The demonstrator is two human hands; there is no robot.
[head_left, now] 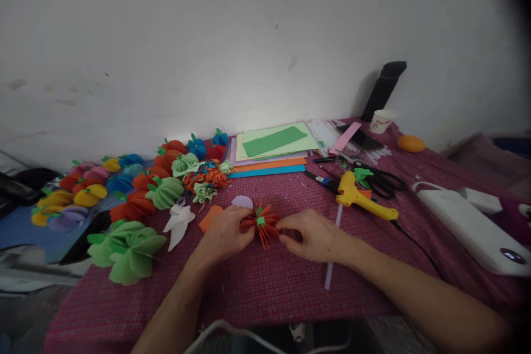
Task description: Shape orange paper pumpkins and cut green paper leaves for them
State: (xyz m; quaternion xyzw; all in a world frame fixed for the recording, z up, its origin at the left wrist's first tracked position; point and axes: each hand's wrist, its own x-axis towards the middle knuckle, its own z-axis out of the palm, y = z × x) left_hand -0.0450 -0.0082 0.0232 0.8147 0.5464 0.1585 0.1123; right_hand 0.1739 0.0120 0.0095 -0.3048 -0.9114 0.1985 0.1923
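My left hand [226,233]: bare. My right hand [314,237]: bare. My left forearm [174,310] and right forearm [415,293] are uncovered along all the length in view, as far as the lower edge.

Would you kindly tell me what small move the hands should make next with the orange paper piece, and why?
Probably spread its folds a little wider. The left hand and right hand pinch the orange paper piece at its two sides on the checked cloth, and it looks flatter than the rounded green paper ball to the left.
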